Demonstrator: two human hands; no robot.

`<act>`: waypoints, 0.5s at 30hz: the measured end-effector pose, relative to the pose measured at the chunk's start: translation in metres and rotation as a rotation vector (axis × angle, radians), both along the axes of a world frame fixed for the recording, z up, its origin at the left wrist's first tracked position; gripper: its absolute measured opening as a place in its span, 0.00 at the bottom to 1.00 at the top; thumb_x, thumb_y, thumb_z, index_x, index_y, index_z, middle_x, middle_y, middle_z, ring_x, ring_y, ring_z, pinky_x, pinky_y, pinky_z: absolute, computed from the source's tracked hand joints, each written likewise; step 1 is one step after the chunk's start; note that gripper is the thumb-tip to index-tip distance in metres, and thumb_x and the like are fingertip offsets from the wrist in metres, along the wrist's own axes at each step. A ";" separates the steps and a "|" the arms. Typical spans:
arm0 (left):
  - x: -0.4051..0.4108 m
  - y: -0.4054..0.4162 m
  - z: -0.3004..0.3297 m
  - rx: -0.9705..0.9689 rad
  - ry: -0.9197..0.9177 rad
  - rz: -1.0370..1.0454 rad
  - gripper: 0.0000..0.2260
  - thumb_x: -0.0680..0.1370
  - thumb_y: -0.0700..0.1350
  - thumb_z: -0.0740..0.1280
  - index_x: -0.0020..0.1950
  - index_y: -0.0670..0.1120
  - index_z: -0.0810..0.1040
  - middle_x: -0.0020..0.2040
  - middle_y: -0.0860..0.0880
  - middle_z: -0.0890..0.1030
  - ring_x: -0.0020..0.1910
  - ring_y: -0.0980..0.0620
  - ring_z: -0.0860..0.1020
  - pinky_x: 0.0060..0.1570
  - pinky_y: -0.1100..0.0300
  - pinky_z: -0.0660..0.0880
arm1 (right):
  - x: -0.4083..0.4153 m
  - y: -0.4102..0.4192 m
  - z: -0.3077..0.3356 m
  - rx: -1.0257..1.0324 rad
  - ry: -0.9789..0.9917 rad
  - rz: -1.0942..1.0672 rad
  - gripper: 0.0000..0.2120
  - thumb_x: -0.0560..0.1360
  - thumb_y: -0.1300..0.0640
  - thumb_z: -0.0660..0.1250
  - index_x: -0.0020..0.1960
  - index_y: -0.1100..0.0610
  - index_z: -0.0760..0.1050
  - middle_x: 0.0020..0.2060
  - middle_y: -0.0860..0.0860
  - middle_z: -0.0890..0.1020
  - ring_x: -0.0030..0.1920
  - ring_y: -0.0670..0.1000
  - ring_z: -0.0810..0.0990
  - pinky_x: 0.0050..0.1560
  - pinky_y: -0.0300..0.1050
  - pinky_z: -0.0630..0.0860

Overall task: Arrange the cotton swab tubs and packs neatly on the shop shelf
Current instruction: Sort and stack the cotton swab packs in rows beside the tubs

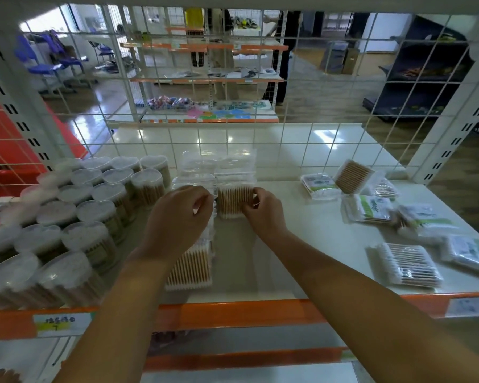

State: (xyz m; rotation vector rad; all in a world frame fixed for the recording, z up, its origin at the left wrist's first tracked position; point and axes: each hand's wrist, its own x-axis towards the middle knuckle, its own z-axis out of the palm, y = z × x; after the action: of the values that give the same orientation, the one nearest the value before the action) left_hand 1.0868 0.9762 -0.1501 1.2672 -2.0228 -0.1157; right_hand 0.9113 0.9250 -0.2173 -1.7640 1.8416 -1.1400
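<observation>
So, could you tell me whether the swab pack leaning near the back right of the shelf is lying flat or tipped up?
Tipped up: the swab pack leans on neighbouring packs, its wooden sticks facing the camera.

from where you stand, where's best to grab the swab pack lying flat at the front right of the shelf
Probably pinch the flat swab pack across its two long side edges, coming straight down from above. It lies flat on the shelf, apart from its neighbours, with both sides free.
</observation>
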 end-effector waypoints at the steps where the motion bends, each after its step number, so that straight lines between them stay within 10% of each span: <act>1: -0.005 0.000 0.003 0.002 -0.006 -0.009 0.16 0.76 0.51 0.57 0.39 0.43 0.78 0.34 0.50 0.78 0.33 0.52 0.76 0.36 0.52 0.75 | -0.002 0.000 0.001 0.004 0.004 0.000 0.14 0.73 0.59 0.67 0.57 0.62 0.75 0.48 0.57 0.79 0.47 0.54 0.78 0.44 0.40 0.71; 15: -0.130 -0.026 0.008 0.103 -0.121 -0.093 0.08 0.78 0.45 0.60 0.49 0.44 0.78 0.43 0.50 0.79 0.41 0.51 0.77 0.40 0.60 0.71 | -0.102 0.013 0.018 0.013 0.069 -0.154 0.19 0.74 0.52 0.67 0.60 0.62 0.75 0.47 0.57 0.81 0.46 0.51 0.77 0.46 0.39 0.69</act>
State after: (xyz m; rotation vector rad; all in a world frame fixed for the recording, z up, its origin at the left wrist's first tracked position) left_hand 0.9566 0.9499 -0.1424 1.2696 -2.2054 -0.1931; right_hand 0.8097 0.9381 -0.1994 -1.6992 2.0517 -1.1318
